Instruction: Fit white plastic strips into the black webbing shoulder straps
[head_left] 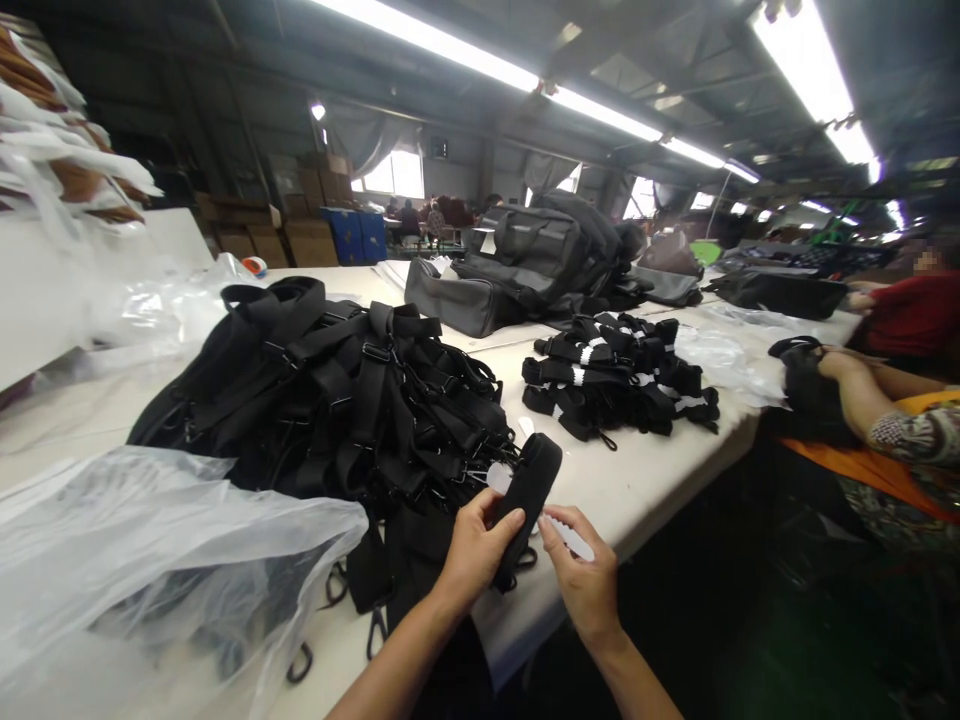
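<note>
My left hand [480, 545] is closed round a folded black strap [529, 490], its thumb pressed on the webbing. Just to the right, my right hand [583, 575] pinches a white strip [571, 540] with a toothed edge, close beside the strap. Behind and left of my hands lies a big tangled heap of black straps [360, 390] with buckles and metal hooks. Further back on the right is a smaller pile of folded black straps [611, 375], several with white bands round them.
Clear plastic sheeting [180, 560] covers the table's [637, 490] near left. Dark bags [525, 250] stand at the back. White-wrapped stacks [67, 180] rise at far left. At right, a co-worker's arm [855, 390] rests by the table edge; another person in red [915, 315] sits beyond.
</note>
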